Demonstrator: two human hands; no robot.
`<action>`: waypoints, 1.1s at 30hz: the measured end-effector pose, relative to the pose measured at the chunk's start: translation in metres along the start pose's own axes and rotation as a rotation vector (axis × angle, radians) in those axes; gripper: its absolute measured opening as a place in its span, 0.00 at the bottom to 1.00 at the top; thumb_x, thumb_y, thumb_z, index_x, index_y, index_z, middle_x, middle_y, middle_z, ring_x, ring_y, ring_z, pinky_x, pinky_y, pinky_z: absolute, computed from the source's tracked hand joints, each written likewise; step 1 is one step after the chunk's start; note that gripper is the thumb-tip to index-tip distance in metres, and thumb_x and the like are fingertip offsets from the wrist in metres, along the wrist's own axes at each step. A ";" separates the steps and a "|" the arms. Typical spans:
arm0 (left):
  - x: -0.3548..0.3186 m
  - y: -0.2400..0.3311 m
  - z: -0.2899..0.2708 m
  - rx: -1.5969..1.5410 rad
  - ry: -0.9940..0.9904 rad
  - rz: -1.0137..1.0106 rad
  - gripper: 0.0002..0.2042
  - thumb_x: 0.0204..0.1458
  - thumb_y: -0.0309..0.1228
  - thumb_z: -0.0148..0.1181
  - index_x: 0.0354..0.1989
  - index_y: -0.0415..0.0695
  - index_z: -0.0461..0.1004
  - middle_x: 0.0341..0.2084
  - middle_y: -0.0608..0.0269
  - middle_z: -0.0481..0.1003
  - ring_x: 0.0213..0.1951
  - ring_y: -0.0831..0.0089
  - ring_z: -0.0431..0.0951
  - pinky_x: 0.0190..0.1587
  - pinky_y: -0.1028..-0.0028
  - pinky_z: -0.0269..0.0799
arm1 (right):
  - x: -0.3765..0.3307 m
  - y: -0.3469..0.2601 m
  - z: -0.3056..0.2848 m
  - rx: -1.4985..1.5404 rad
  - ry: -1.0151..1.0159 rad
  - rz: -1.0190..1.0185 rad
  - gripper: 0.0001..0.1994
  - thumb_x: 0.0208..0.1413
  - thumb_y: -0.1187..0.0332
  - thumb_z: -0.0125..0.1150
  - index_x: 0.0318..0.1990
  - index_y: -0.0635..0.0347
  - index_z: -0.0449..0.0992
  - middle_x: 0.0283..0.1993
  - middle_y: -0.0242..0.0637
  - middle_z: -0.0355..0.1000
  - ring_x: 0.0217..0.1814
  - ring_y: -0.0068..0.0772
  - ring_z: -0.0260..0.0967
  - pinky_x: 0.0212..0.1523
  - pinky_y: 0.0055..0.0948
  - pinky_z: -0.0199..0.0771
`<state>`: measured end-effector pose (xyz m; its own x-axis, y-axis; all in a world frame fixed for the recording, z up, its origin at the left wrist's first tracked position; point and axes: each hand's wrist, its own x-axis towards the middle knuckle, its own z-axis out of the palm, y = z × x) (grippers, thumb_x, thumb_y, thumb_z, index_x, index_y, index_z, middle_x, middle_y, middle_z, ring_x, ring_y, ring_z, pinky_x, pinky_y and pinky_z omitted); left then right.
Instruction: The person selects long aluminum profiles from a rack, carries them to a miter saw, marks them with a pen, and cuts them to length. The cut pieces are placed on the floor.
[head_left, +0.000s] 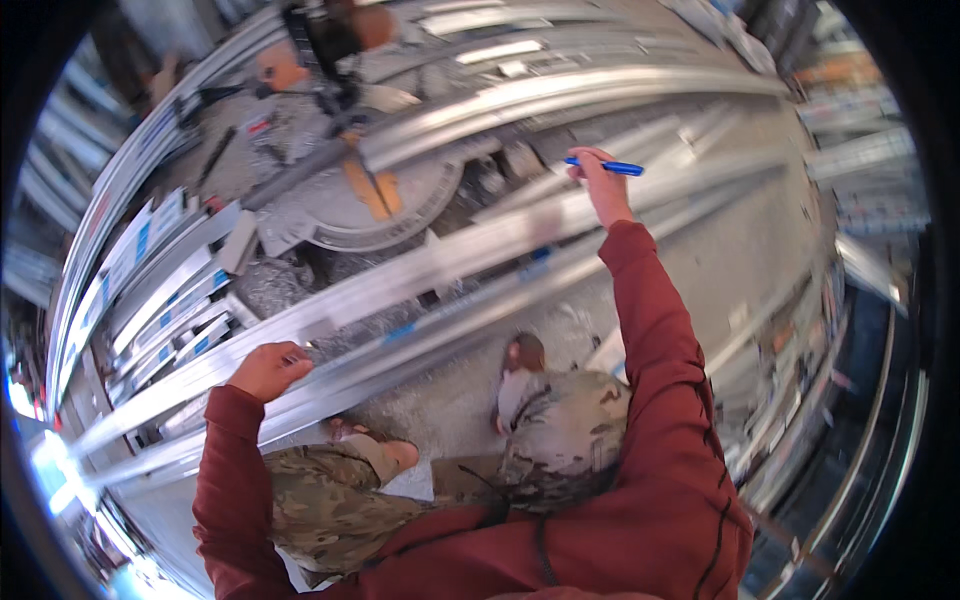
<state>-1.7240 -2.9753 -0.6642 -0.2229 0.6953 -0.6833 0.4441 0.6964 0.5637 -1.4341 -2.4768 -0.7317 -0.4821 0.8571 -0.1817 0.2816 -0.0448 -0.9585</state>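
Head view: the longest item is a pale, smooth-faced profile bar (pixel 390 283) lying diagonally in front of the person, from lower left to upper right. A second long profile (pixel 470 308) runs alongside it, nearer the person's feet. From where I stand, both look like thin-walled metal, though blur hides the finish. Expect the bar to be stiff but whippy over its length, light for its size, slippery on the flat faces and easily scratched. Take hold at two well-spread points, one either side of mid-length; keep fingers off the ends, as cut edges may be sharp.

Beyond the bar sits a mitre saw (pixel 330 200) with a round grey table. To its left, short profile lengths (pixel 165 303) lie stacked; these should lift singly, by the sides.

The left hand (pixel 268 372) is over the bar's left part, fingers curled; I cannot tell whether they meet, grip anything or touch the bar. The right hand (pixel 603 185), above the bar's right part, is closed around a blue pen (pixel 624 168). The pen should be light, rigid and smooth; hold it by the barrel, close to the writing end.
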 end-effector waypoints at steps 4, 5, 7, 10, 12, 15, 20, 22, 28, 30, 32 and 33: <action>-0.001 -0.004 -0.001 -0.211 -0.077 0.012 0.12 0.55 0.36 0.59 0.36 0.37 0.77 0.29 0.63 0.78 0.33 0.76 0.75 0.37 0.75 0.70 | -0.140 0.037 -0.049 -0.072 0.057 -0.040 0.13 0.60 0.63 0.54 0.42 0.62 0.78 0.33 0.32 0.76 0.37 0.22 0.71 0.40 0.24 0.70; -0.005 -0.009 -0.006 -0.256 -0.065 0.000 0.12 0.56 0.37 0.58 0.37 0.39 0.77 0.31 0.64 0.78 0.34 0.76 0.76 0.37 0.76 0.70 | -0.180 0.051 -0.060 -0.058 0.079 -0.004 0.09 0.57 0.67 0.59 0.40 0.62 0.79 0.33 0.33 0.76 0.35 0.23 0.72 0.37 0.24 0.71; -0.017 -0.023 -0.021 -0.320 0.019 -0.003 0.13 0.56 0.39 0.57 0.41 0.41 0.75 0.35 0.63 0.78 0.38 0.74 0.79 0.36 0.76 0.72 | -0.269 0.092 -0.087 -0.203 0.186 0.055 0.13 0.58 0.62 0.57 0.36 0.64 0.79 0.33 0.32 0.76 0.37 0.24 0.72 0.42 0.27 0.70; -0.050 -0.089 -0.034 -0.357 0.149 -0.156 0.18 0.58 0.46 0.55 0.41 0.41 0.75 0.35 0.62 0.78 0.37 0.71 0.79 0.36 0.75 0.73 | -0.412 0.123 -0.113 -0.092 0.400 0.346 0.12 0.53 0.64 0.62 0.37 0.66 0.79 0.34 0.37 0.76 0.38 0.26 0.72 0.41 0.26 0.72; -0.082 -0.112 -0.028 -0.465 0.074 -0.180 0.23 0.58 0.52 0.52 0.42 0.41 0.75 0.38 0.59 0.78 0.40 0.69 0.79 0.41 0.71 0.74 | -0.499 0.191 -0.145 -0.284 0.619 0.240 0.10 0.50 0.68 0.59 0.37 0.63 0.80 0.32 0.39 0.77 0.35 0.31 0.73 0.40 0.28 0.73; -0.132 -0.094 0.020 -0.793 -0.151 -0.068 0.29 0.58 0.58 0.48 0.49 0.42 0.73 0.44 0.55 0.77 0.49 0.60 0.75 0.57 0.61 0.65 | -0.582 0.238 -0.188 -0.049 0.918 0.516 0.11 0.51 0.64 0.61 0.37 0.61 0.80 0.31 0.36 0.77 0.34 0.29 0.73 0.39 0.28 0.73; -0.163 -0.158 0.014 -0.957 0.056 -0.126 0.28 0.58 0.56 0.46 0.52 0.43 0.72 0.47 0.56 0.76 0.48 0.58 0.76 0.56 0.59 0.68 | -0.606 0.297 -0.245 -0.311 0.930 0.523 0.14 0.49 0.60 0.62 0.38 0.58 0.81 0.33 0.38 0.78 0.35 0.31 0.74 0.39 0.29 0.73; -0.176 -0.178 -0.001 -0.976 0.152 -0.178 0.28 0.59 0.55 0.46 0.52 0.43 0.73 0.47 0.56 0.76 0.48 0.58 0.76 0.55 0.59 0.69 | -0.588 0.310 -0.259 -0.353 0.866 0.426 0.14 0.49 0.60 0.61 0.38 0.58 0.81 0.32 0.39 0.78 0.35 0.31 0.75 0.39 0.30 0.73; -0.187 -0.178 -0.025 -0.967 0.255 -0.281 0.27 0.59 0.54 0.45 0.52 0.43 0.73 0.47 0.55 0.76 0.48 0.57 0.76 0.55 0.59 0.70 | -0.558 0.305 -0.273 -0.062 0.776 0.394 0.12 0.48 0.65 0.62 0.39 0.59 0.81 0.30 0.32 0.76 0.32 0.23 0.71 0.36 0.25 0.71; -0.197 -0.181 -0.020 -0.975 0.284 -0.302 0.27 0.59 0.54 0.44 0.52 0.43 0.73 0.48 0.55 0.76 0.48 0.57 0.76 0.55 0.58 0.70 | -0.550 0.307 -0.275 -0.041 0.740 0.407 0.12 0.48 0.66 0.62 0.38 0.60 0.81 0.29 0.30 0.76 0.31 0.21 0.70 0.34 0.23 0.71; -0.202 -0.181 -0.021 -0.974 0.302 -0.314 0.27 0.59 0.54 0.44 0.52 0.43 0.73 0.48 0.55 0.76 0.49 0.57 0.76 0.54 0.58 0.70 | -0.544 0.309 -0.273 0.005 0.779 0.411 0.12 0.48 0.66 0.62 0.38 0.61 0.81 0.30 0.31 0.76 0.31 0.21 0.70 0.33 0.23 0.71; -0.204 -0.180 -0.021 -0.974 0.305 -0.318 0.27 0.59 0.53 0.44 0.53 0.43 0.73 0.48 0.54 0.76 0.49 0.57 0.76 0.54 0.58 0.70 | -0.543 0.311 -0.274 0.003 0.795 0.409 0.12 0.48 0.66 0.62 0.38 0.61 0.81 0.30 0.31 0.76 0.31 0.21 0.70 0.33 0.23 0.71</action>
<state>-1.7770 -3.2389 -0.6162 -0.4742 0.3776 -0.7953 -0.5272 0.6017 0.6000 -0.8577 -2.8158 -0.8709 0.3730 0.8765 -0.3044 0.3025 -0.4250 -0.8531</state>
